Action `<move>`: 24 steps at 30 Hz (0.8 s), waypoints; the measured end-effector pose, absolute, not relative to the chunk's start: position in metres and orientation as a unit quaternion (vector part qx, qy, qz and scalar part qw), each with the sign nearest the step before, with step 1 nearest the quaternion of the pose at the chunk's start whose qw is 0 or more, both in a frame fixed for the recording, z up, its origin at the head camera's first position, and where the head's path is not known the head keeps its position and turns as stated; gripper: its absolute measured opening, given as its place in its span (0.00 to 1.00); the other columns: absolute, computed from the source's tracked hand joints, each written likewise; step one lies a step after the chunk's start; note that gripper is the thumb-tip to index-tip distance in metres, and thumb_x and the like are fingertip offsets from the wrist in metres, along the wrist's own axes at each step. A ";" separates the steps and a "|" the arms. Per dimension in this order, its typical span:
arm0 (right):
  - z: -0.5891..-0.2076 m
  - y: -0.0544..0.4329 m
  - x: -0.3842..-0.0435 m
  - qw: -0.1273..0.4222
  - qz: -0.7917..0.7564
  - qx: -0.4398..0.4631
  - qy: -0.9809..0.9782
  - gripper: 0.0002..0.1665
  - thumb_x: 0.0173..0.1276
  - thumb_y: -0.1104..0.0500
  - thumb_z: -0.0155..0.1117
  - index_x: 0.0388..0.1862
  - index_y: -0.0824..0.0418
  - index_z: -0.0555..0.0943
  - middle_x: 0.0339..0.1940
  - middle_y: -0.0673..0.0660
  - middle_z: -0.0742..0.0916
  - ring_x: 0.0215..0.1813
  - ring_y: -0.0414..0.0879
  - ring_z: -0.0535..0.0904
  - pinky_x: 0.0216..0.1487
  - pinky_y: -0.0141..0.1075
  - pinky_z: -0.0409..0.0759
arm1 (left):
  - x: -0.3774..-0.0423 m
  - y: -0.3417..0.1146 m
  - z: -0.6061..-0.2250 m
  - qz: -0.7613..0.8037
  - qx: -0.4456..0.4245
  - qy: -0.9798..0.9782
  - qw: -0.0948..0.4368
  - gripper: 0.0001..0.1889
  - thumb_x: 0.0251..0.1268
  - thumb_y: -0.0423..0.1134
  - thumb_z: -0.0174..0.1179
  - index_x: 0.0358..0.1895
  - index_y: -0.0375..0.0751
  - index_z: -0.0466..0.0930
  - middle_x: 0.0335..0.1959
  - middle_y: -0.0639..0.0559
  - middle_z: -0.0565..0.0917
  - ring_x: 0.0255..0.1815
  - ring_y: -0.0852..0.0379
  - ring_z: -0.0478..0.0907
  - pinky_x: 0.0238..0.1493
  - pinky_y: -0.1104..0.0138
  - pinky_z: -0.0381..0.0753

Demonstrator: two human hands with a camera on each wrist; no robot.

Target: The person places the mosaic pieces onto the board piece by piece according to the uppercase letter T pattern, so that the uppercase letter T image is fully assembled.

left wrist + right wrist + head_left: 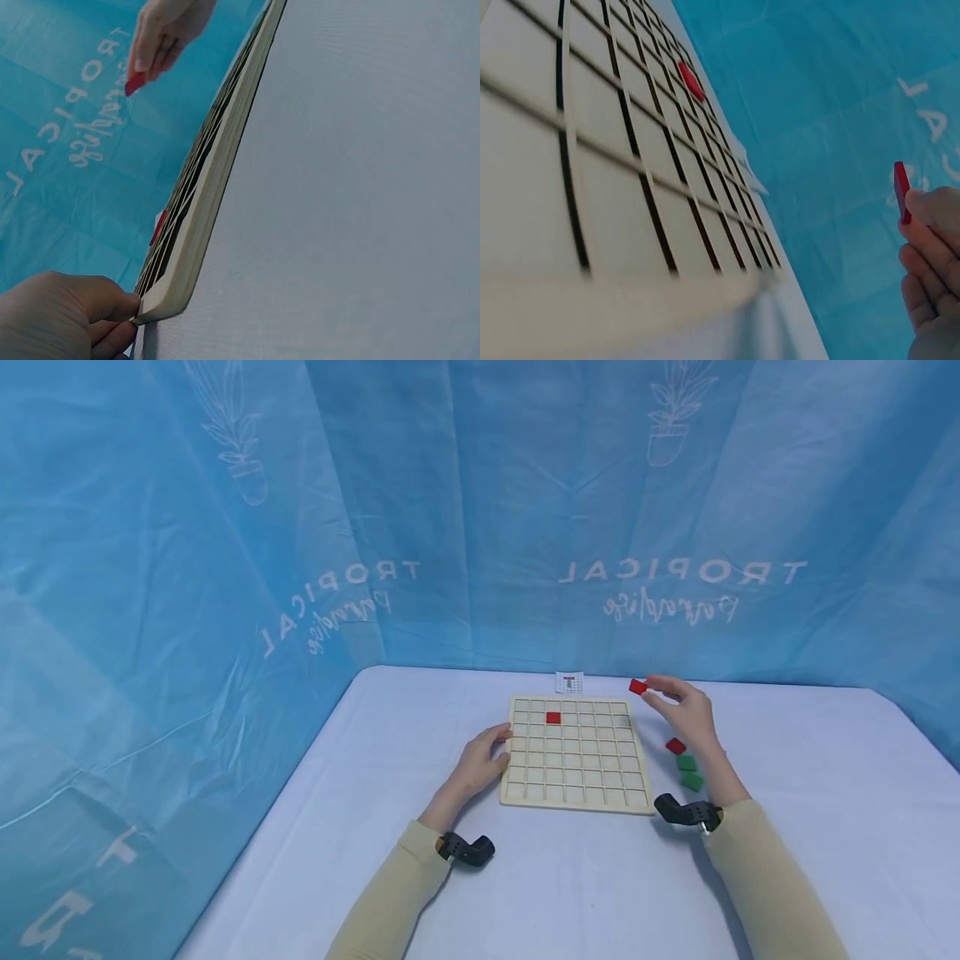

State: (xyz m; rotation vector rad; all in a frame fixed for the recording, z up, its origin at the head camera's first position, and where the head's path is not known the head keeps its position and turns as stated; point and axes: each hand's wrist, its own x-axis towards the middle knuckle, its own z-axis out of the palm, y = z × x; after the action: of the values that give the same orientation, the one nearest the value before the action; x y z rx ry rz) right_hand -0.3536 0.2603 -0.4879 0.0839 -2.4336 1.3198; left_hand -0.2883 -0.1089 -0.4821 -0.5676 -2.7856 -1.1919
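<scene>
A wooden grid board (567, 807) lies on the white table. My left hand (477, 764) holds its left edge, thumb and fingers pinching the rim (169, 300) in the left wrist view. One red square tile (553, 718) sits in a cell of the second row from the far side, third column from the left. Off the board's far right corner, raised in the air, my right hand (690, 714) pinches another red tile (637, 687) between thumb and fingertips. The right wrist view shows that pinched tile (903, 193) edge-on.
Right of the board lie a red tile (676, 746) and two green tiles, one nearer the board's far side (686, 762) and one closer to me (692, 782). A small printed grid card (569, 682) is behind the board. Blue curtains (510, 527) hang past the table (570, 893).
</scene>
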 end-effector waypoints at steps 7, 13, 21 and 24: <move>-0.447 0.206 -0.331 0.106 0.526 0.086 -0.840 0.28 0.65 0.48 0.64 0.60 0.61 0.76 0.57 0.61 0.80 0.61 0.57 0.70 0.62 0.53 0.69 | -0.287 -0.109 -0.482 -0.389 -0.185 -0.902 0.027 0.27 0.65 0.32 0.54 0.68 0.36 0.63 0.60 0.45 0.74 0.67 0.50 0.64 0.70 0.60 0.58; -0.445 0.183 -0.335 0.083 0.537 0.112 -0.832 0.26 0.67 0.52 0.63 0.60 0.62 0.76 0.57 0.62 0.80 0.61 0.56 0.71 0.60 0.51 0.71 | -0.287 -0.109 -0.482 -0.387 -0.184 -0.903 0.030 0.27 0.65 0.32 0.54 0.68 0.36 0.63 0.60 0.46 0.75 0.66 0.51 0.64 0.69 0.60 0.58; -0.457 0.167 -0.342 0.073 0.574 0.104 -0.809 0.24 0.65 0.52 0.65 0.57 0.63 0.79 0.53 0.60 0.83 0.53 0.52 0.78 0.53 0.42 0.78 | -0.288 -0.110 -0.481 -0.387 -0.186 -0.902 0.037 0.27 0.64 0.32 0.54 0.67 0.35 0.63 0.59 0.45 0.75 0.65 0.50 0.66 0.69 0.60 0.59; -0.466 0.165 -0.344 0.061 0.559 0.084 -0.823 0.23 0.65 0.52 0.65 0.56 0.61 0.79 0.53 0.59 0.83 0.54 0.52 0.77 0.55 0.43 0.76 | -0.288 -0.109 -0.482 -0.386 -0.184 -0.903 0.036 0.27 0.64 0.32 0.54 0.67 0.35 0.64 0.59 0.45 0.75 0.65 0.50 0.66 0.69 0.60 0.60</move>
State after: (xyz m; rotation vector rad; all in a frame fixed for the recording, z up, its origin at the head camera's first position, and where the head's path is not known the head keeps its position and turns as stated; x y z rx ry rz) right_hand -0.3444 0.1654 -0.4659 0.2543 -2.4893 1.6912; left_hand -0.2881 -0.1089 -0.4818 -0.5651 -2.7740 -1.1853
